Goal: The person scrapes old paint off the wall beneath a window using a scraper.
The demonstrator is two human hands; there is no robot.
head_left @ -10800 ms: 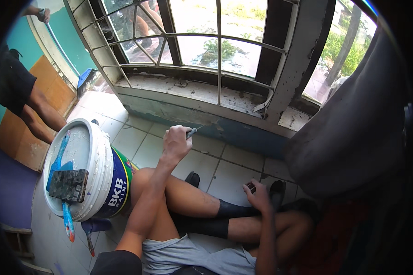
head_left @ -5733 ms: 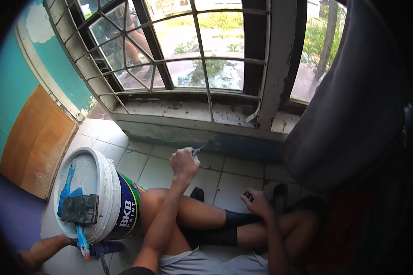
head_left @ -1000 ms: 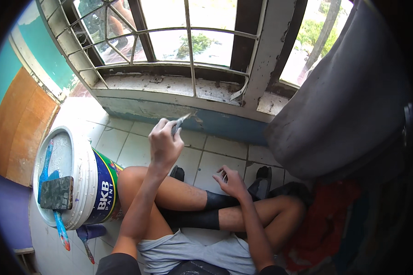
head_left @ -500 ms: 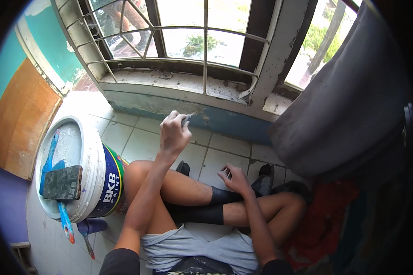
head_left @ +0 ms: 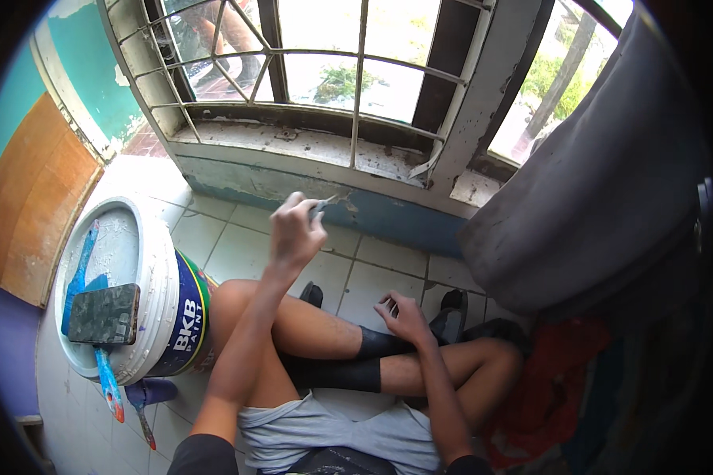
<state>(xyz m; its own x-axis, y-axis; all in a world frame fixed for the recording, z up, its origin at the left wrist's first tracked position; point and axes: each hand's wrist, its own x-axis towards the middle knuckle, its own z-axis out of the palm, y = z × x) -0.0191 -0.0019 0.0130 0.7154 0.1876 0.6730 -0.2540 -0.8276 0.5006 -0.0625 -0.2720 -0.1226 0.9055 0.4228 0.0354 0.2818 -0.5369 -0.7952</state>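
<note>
My left hand [head_left: 295,231] is closed around a small scraper [head_left: 317,210], mostly hidden by the fingers. Its thin tip is at the low wall [head_left: 277,186] under the window, by a patch of flaking blue and pale paint. Whether the tip touches the wall, I cannot tell. My right hand [head_left: 405,317] hangs loosely over my crossed legs [head_left: 325,326], its fingers slightly bent and apart, holding nothing.
A paint bucket [head_left: 166,317] stands at my left. On its lid lie a blue paintbrush [head_left: 107,380] and a dark phone [head_left: 104,314]. A purple container [head_left: 154,389] is beside it. A barred window [head_left: 356,95] is ahead; a grey curtain [head_left: 578,198] hangs at right.
My left hand stays at the same wall patch with the scraper, with only a slight shift. The whole view has moved a little; my right hand remains over my legs.
</note>
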